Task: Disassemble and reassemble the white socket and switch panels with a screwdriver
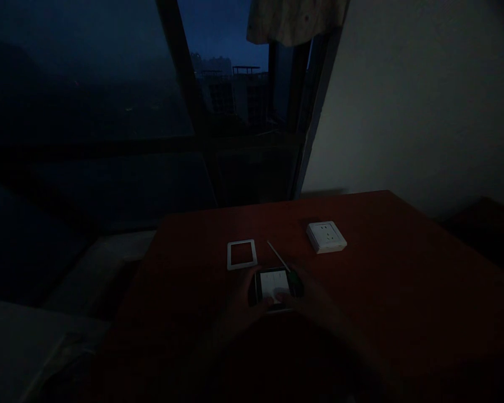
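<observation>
A wall light switch with two white rockers and a dark surround is held between both hands near the table's front middle. My left hand grips its left side, thumb on the lower part of the rockers. My right hand closes on the right side, its thumb also on the lower front. Just past the right fingers is a screwdriver with a pale shaft and green handle; whether those fingers touch it, I cannot tell. A white square cover frame lies flat beyond my left hand.
A white wall socket on a box sits toward the back right of the reddish-brown table. Behind the table stands a dark window, with a pale wall to the right. The room is very dim.
</observation>
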A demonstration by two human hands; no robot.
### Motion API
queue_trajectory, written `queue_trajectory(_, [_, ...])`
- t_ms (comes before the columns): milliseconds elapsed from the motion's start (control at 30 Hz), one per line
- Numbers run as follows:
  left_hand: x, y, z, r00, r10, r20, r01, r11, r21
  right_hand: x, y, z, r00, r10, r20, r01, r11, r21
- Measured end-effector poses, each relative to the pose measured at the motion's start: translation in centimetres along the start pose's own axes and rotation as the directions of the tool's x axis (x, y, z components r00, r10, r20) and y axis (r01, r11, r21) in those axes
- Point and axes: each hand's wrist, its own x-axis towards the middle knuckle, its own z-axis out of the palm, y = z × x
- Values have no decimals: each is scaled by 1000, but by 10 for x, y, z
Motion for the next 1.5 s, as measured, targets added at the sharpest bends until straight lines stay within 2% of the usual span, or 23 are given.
queue_trajectory(100, [1, -1, -4, 1000, 18, -10, -18, 999, 26, 3, 1, -1, 1000, 21, -4, -20, 995, 96])
queue_trajectory(167, [5, -1, -13, 998, 53, -46, -49, 994, 95, 7, 3, -4, 995, 99, -28, -92, 976, 200])
queue_trajectory(233, [13, -2, -26, 987, 113, -117, -83, 970, 230, 10, 6, -6, 980, 193, -44, -174, 945, 278])
queue_trajectory(333, [26, -6, -50, 952, 229, -201, -99, 855, 508, 15, 9, -9, 969, 243, -34, -222, 927, 302])
queue_trajectory(433, [38, -12, -67, 950, 282, -135, -144, 779, 610, 17, 11, -8, 973, 232, -17, -214, 923, 319])
queue_trajectory(533, [42, -20, -72, 956, 290, -48, -198, 757, 622, 15, 12, -5, 973, 226, -38, -201, 921, 333])
queue_trajectory(700, [41, -32, -65, 935, 355, 22, -294, 739, 606, 9, 14, 0, 962, 246, -122, -192, 920, 342])
queue_trajectory(867, [38, -38, -63, 936, 348, -52, -248, 757, 605, 7, 13, 0, 955, 260, -146, -194, 913, 359])
queue_trajectory(967, [36, -33, -65, 940, 320, -116, -210, 813, 544, 7, 13, 0, 955, 264, -137, -197, 906, 374])
queue_trajectory(1100, [31, -15, -62, 935, 321, -152, -224, 865, 450, 7, 13, 0, 957, 261, -128, -196, 904, 381])
queue_trajectory(1200, [20, 2, -51, 946, 302, -115, -231, 881, 412, 6, 12, 0, 963, 229, -141, -165, 918, 361])
queue_trajectory(1300, [6, 13, -33, 958, 287, -9, -256, 868, 426, 4, 11, 1, 971, 181, -158, -120, 935, 333])
queue_trajectory(1400, [-7, 14, -14, 950, 301, 86, -308, 846, 435, 2, 11, 2, 973, 138, -187, -78, 953, 294])
queue_trajectory(1500, [-15, 10, -1, 940, 325, 100, -334, 824, 458, 2, 12, 2, 973, 107, -206, -52, 966, 253])
